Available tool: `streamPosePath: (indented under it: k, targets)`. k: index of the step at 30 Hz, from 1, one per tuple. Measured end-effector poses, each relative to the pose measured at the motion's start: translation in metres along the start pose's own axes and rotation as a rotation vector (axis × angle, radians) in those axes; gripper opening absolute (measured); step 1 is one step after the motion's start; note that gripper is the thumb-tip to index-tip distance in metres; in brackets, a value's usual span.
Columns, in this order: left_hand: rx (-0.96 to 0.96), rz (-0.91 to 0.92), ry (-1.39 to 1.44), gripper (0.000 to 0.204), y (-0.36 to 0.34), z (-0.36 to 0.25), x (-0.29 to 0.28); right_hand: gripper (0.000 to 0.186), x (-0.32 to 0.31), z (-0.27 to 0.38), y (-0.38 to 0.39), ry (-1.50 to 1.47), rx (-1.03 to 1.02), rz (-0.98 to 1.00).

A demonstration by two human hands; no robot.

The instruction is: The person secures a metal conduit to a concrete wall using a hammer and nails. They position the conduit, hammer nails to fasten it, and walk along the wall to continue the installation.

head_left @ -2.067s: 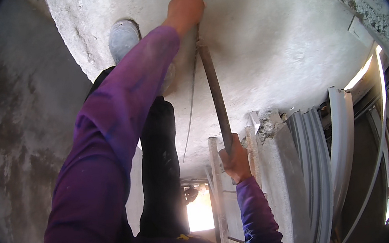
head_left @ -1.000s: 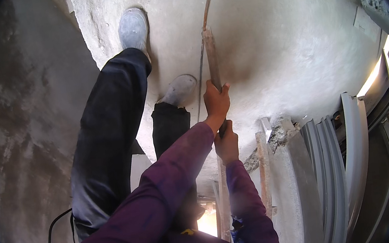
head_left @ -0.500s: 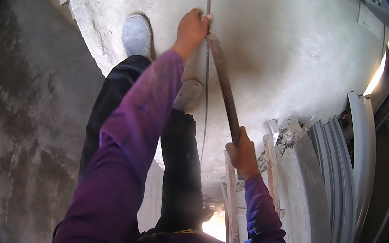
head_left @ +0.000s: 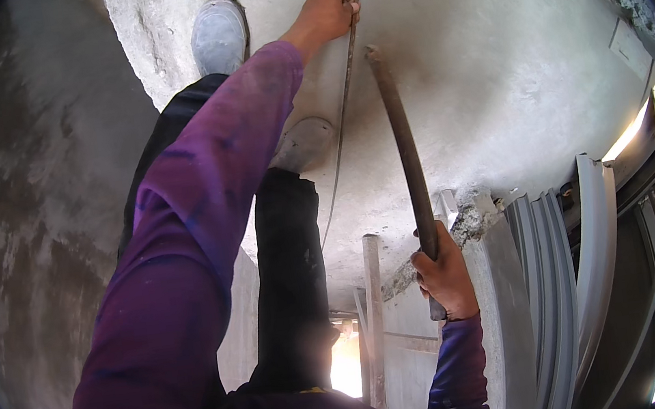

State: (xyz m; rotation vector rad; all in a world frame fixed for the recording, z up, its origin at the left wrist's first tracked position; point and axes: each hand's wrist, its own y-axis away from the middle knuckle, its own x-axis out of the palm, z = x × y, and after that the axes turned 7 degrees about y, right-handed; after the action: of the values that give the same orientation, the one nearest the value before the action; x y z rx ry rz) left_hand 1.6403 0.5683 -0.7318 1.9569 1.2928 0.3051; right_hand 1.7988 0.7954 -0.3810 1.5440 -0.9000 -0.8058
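My left hand is closed around a thin dark rod, which runs from the top edge down past my shoes and looks bent toward its lower end. I cannot make out whether it is a stiff rod or a cable. Lower right, my right hand grips a long, narrow, brown metal bar near its bottom end. The bar stands tilted, its upper tip a little to the right of the rod and below my left hand. Bar and rod appear apart.
I stand on a grey concrete surface with a rough broken edge, my shoe near it. A darker stained floor lies left. Lower right are grey metal profiles; an upright post stands near my legs.
The bar's upper tip has come away from the rod, and my right hand has moved right and down with it. My left hand has shifted slightly up, still holding the rod.
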Motion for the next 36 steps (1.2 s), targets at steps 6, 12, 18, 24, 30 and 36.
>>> streamPosePath:
  k: [6, 12, 18, 24, 30, 36]
  targets:
    - [-0.047, 0.062, 0.176, 0.021, 0.005, -0.001, -0.005, 0.029, 0.011, -0.013, -0.005, 0.237, -0.15, -0.049]
    - [-0.04, 0.03, 0.074, 0.02, -0.001, 0.009, -0.009, 0.025, 0.02, -0.02, -0.016, 0.308, -0.324, -0.134]
    - [0.077, 0.147, 0.352, 0.022, -0.004, -0.006, -0.02, 0.027, -0.001, -0.014, 0.015, 0.001, -0.043, 0.09]
    - [0.046, 0.261, 0.286, 0.021, -0.014, -0.035, -0.035, 0.033, -0.011, -0.012, 0.035, -0.04, 0.005, 0.094]
    - [0.017, 0.179, 0.201, 0.033, -0.004, -0.024, -0.043, 0.038, 0.004, -0.023, 0.028, 0.089, -0.116, 0.029]
    - [-0.071, 0.162, -0.088, 0.034, 0.019, -0.01, -0.057, 0.039, 0.027, -0.005, 0.021, 0.099, -0.116, -0.015]
